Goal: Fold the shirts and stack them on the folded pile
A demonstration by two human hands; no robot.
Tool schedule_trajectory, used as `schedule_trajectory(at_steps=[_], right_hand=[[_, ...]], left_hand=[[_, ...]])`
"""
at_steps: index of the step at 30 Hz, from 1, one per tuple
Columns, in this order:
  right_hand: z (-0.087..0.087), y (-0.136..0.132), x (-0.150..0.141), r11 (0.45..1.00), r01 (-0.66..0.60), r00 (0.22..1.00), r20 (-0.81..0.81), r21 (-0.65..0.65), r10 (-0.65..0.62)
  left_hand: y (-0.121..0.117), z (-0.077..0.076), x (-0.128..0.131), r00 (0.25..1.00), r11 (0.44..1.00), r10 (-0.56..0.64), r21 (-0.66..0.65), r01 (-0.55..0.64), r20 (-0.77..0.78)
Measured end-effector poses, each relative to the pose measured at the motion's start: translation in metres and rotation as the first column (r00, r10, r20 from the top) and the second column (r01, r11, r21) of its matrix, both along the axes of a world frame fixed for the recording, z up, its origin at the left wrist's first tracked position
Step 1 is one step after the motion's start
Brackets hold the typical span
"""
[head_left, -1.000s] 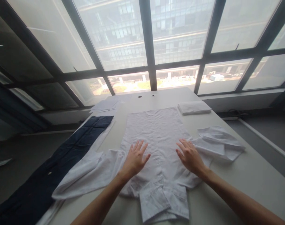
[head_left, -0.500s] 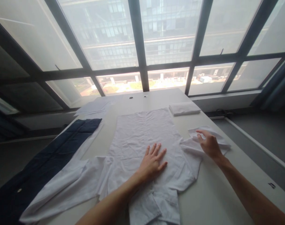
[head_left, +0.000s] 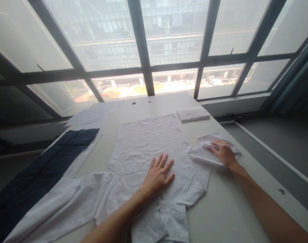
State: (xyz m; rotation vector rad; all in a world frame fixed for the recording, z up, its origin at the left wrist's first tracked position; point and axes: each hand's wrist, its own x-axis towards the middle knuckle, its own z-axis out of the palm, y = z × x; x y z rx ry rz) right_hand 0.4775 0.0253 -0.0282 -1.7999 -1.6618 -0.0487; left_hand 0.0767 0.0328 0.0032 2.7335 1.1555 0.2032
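A white shirt (head_left: 146, 143) lies spread on the table, its hem at the far end and its collar end close to me. My left hand (head_left: 157, 173) rests flat on the middle of it, fingers spread. At the right, my right hand (head_left: 223, 153) has its fingers bent round and pinching the cloth of the shirt's right sleeve (head_left: 201, 158), near the cuff end. The left sleeve (head_left: 60, 206) stretches out to the lower left, loosely creased. Part of the collar end is hidden under my left forearm.
Dark navy trousers (head_left: 50, 162) lie along the table's left side, over some white cloth. A folded white cloth (head_left: 193, 114) sits at the far right of the white table (head_left: 219, 206). Thin white sheets (head_left: 89, 114) lie at the far left. Large windows (head_left: 169, 30) stand behind.
My right hand has come down onto the sleeve and its fingers have closed on the cloth. My left hand stays flat on the shirt. The whole view has shifted slightly.
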Motion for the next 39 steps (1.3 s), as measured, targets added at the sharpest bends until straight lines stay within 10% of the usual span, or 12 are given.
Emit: schedule_trajectory(at_steps=[13, 21, 28, 34, 39], right_hand=[[0.003, -0.002, -0.005, 0.995, 0.089, 0.996, -0.017, 0.042, -0.089], [0.048, -0.018, -0.010, 0.882, 0.320, 0.937, -0.255, 0.347, -0.239], [0.083, -0.040, -0.095, 0.915, 0.069, 0.983, -0.183, 0.398, 0.006], [0.065, -0.059, -0.172, 0.880, -0.456, 0.878, -0.094, 0.135, 0.470], [0.057, -0.065, -0.185, 0.795, -0.607, 0.793, -0.060, 0.006, 0.606]], left_hand=[[0.000, 0.001, 0.000, 1.000, 1.000, 0.004, -0.012, -0.005, -0.012], [-0.003, 0.008, 0.002, 0.999, 1.000, -0.008, 0.008, 0.007, 0.054], [-0.007, 0.018, 0.008, 0.771, 0.967, 0.090, -0.242, 0.085, 0.630], [-0.001, 0.011, 0.012, 0.464, 0.610, 0.552, -0.715, 0.343, 0.693], [0.007, 0.013, 0.011, 0.565, 0.665, 0.518, -0.717, 0.206, 0.642]])
